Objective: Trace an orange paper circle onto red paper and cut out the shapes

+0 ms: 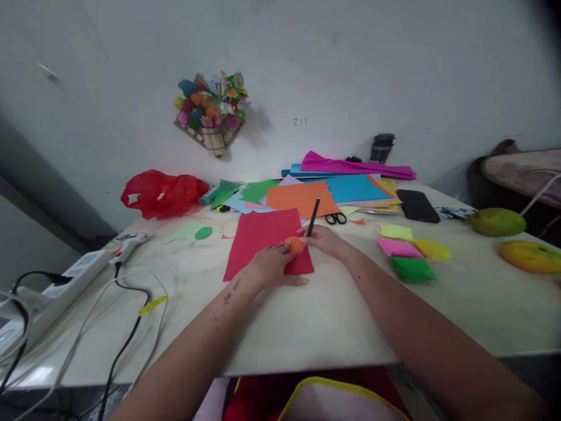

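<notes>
A red sheet (267,234) lies on the table in front of me, with a small orange paper circle (294,244) on top near its right edge. My left hand (274,264) rests flat across the red sheet, fingertips on the circle and thumb apart. In my right hand (323,241) is a slim black pen (313,216), its upper end leaning up and to the right. The pen's tip is hidden by my fingers, close to the circle's right side. Behind the red sheet lies an orange sheet (298,197).
Black scissors (336,218) and a blue sheet (355,188) lie behind my right hand. Rightward are a phone (418,206), a green clay packet (412,269) and a mango (530,256). Leftward are a red plastic bag (162,193), a green paper oval (203,233) and a power strip (65,283) with cables.
</notes>
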A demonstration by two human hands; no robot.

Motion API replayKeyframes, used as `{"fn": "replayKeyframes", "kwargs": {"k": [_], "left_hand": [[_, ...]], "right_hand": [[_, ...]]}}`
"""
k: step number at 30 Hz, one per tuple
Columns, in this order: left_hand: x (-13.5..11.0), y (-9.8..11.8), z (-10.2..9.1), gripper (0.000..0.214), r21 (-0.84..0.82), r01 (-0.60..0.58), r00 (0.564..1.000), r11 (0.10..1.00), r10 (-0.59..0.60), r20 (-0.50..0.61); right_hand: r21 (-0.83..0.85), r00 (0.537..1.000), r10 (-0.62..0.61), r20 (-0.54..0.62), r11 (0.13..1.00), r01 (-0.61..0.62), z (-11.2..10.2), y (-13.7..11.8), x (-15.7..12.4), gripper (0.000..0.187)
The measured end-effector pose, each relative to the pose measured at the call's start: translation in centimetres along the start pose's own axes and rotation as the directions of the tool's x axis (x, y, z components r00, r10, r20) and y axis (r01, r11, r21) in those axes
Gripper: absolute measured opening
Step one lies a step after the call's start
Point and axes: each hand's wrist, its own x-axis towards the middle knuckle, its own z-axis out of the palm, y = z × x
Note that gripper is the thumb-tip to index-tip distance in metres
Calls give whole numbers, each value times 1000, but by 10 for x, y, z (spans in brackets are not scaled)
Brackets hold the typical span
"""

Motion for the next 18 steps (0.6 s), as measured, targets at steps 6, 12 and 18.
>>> {"fn": "replayKeyframes", "kwargs": {"k": [6, 12, 18], "left_hand": [[-2, 3, -4, 88, -3, -11, 1000, 1000, 11, -8], [-2, 2, -4, 88, -2, -15, 1000, 1000, 15, -2], [-1, 2, -3, 89, 2, -11, 1000, 1000, 11, -1]], "right_hand": [[-35, 1000, -10, -1, 999, 10, -1, 1, 0, 24], [-44, 1000, 3, -4, 999, -3, 0, 1, 1, 24], [-50, 1000, -2, -8, 999, 2, 0, 3, 1, 23]]}}
